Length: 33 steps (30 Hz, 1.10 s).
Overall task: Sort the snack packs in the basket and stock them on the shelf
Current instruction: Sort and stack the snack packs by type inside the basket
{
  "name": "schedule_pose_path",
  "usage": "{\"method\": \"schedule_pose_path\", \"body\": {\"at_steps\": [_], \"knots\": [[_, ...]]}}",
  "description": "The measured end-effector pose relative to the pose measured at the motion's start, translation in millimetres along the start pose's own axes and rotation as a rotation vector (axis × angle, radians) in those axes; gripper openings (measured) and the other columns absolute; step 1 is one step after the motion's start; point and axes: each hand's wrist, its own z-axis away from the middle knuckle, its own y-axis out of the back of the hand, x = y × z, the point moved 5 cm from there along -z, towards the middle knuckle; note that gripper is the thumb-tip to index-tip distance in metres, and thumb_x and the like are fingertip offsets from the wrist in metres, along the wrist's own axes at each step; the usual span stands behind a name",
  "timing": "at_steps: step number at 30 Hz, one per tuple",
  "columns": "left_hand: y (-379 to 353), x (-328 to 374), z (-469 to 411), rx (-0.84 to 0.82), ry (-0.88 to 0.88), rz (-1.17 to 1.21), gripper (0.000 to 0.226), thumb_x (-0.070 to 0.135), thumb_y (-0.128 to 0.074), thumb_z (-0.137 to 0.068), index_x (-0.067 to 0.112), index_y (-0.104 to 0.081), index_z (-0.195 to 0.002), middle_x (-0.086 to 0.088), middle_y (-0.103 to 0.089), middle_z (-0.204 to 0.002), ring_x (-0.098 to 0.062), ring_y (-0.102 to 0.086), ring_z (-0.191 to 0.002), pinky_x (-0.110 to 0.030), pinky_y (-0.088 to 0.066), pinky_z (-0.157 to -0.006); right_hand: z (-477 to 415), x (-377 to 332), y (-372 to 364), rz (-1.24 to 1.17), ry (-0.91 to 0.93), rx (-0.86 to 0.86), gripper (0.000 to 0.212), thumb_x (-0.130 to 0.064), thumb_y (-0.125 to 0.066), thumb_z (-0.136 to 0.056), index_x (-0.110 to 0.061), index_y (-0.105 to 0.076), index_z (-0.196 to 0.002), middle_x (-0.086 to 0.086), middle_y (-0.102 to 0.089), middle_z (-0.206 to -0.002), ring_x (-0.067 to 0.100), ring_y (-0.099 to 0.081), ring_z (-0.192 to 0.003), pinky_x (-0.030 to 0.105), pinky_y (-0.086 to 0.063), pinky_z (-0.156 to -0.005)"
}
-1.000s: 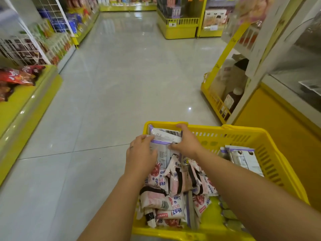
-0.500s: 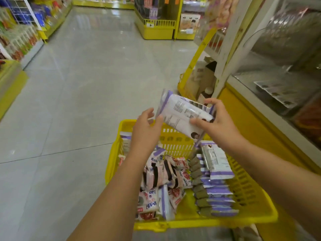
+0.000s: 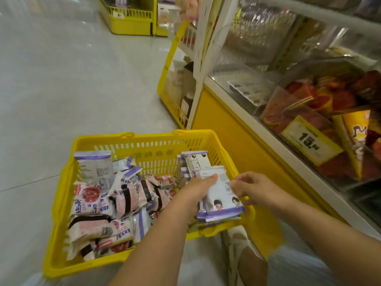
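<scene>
Both edges of the white-and-purple snack pack [image 3: 220, 195] are held by the right wall of the basket [image 3: 144, 137], left hand [image 3: 198, 190] gripping, right hand [image 3: 253, 188] pinching; it looks light, soft and slick, so sealed edges suit best.

Yellow price tag [image 3: 311, 140], grey floor [image 3: 61, 79]

Light was bright and even; the floor [image 3: 61, 79] washed pale, shelf fronts [image 3: 268, 48] glinted, edges bowed and blurred.
</scene>
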Motion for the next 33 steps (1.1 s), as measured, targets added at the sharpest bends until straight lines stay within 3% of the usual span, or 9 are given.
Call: {"method": "schedule_pose_path", "body": {"at_steps": [2,5,10,14,19,23,27,29,33], "knots": [[6,-22,-8,-0.006,0.084,-0.116,0.046,0.039,-0.059,-0.094,0.011,-0.056,-0.13,-0.011,-0.066,-0.122,-0.03,-0.063,-0.111,-0.032,-0.048,-0.096,-4,-1,0,0.197,0.023,-0.054,0.027,-0.032,-0.063,-0.09,-0.019,-0.054,-0.112,0.0,-0.063,-0.102,0.013,-0.063,-0.085,0.03,-0.053,-0.072],[6,-37,-21,0.054,0.126,-0.067,0.043,0.043,-0.056,-0.094,0.015,-0.058,-0.126,-0.006,-0.07,-0.109,-0.016,-0.07,-0.08,-0.022,-0.055,-0.07,-13,-8,-2,0.514,0.124,-0.027,0.035,-0.037,-0.06,-0.091,-0.025,-0.052,-0.122,-0.005,-0.06,-0.109,0.013,-0.062,-0.093,0.03,-0.053,-0.077],[-5,-43,-49,0.158,0.138,-0.151,0.077,0.048,-0.054,-0.093,0.016,-0.017,-0.152,-0.012,-0.042,-0.148,-0.036,-0.045,-0.131,-0.049,-0.039,-0.107,-26,11,0,0.941,0.235,0.17,0.049,-0.043,-0.057,-0.09,-0.031,-0.044,-0.135,-0.003,-0.041,-0.14,0.02,-0.043,-0.125,0.038,-0.047,-0.095],[-4,-48,-52,0.326,0.221,-0.472,0.079,0.052,-0.041,-0.097,0.021,0.006,-0.153,-0.014,0.004,-0.159,-0.04,-0.007,-0.145,-0.051,-0.016,-0.116,-37,38,-8,0.812,0.119,0.03,0.065,-0.04,-0.059,-0.09,-0.027,-0.03,-0.146,-0.001,-0.027,-0.151,0.022,-0.041,-0.132,0.037,-0.045,-0.101],[-9,-46,-58,0.252,0.261,-0.519,0.081,0.044,-0.038,-0.1,0.016,0.02,-0.15,-0.014,0.006,-0.161,-0.04,-0.005,-0.146,-0.049,-0.015,-0.118,-41,47,-16,0.748,0.1,0.011,0.066,-0.038,-0.06,-0.09,-0.029,-0.027,-0.147,0.001,-0.024,-0.152,0.024,-0.042,-0.131,0.036,-0.047,-0.1],[5,-35,-52,0.101,0.234,-0.552,0.067,0.043,-0.04,-0.101,0.016,-0.01,-0.154,-0.012,-0.025,-0.157,-0.036,-0.029,-0.141,-0.045,-0.029,-0.113,-40,33,-19,0.828,0.172,0.118,0.065,-0.045,-0.058,-0.09,-0.032,-0.029,-0.146,0.005,-0.007,-0.16,0.027,-0.019,-0.144,0.042,-0.031,-0.111],[27,4,-21,0.034,-0.075,-0.729,0.04,0.035,-0.042,-0.101,0.022,-0.05,-0.137,0.007,-0.053,-0.133,-0.016,-0.053,-0.112,-0.023,-0.045,-0.088,-34,2,-40,0.849,0.381,0.147,0.057,-0.044,-0.057,-0.09,-0.031,-0.037,-0.142,0.002,-0.021,-0.156,0.022,-0.023,-0.142,0.039,-0.028,-0.112],[52,22,-4,0.13,-0.205,-0.749,0.026,0.033,-0.045,-0.099,0.022,-0.058,-0.12,0.007,-0.052,-0.113,-0.015,-0.053,-0.097,-0.022,-0.046,-0.074,-34,-13,-61,0.805,0.465,0.091,0.052,-0.039,-0.056,-0.091,-0.029,-0.042,-0.14,0.0,-0.032,-0.151,0.02,-0.03,-0.138,0.037,-0.031,-0.11],[127,52,33,0.524,-0.4,-0.795,0.037,0.029,-0.047,-0.097,0.024,-0.051,-0.133,0.005,-0.057,-0.128,-0.021,-0.057,-0.113,-0.037,-0.048,-0.094,-35,-41,-124,0.672,0.544,-0.115,0.052,-0.033,-0.058,-0.091,-0.024,-0.042,-0.139,0.001,-0.038,-0.142,0.02,-0.038,-0.131,0.034,-0.038,-0.105]]}}
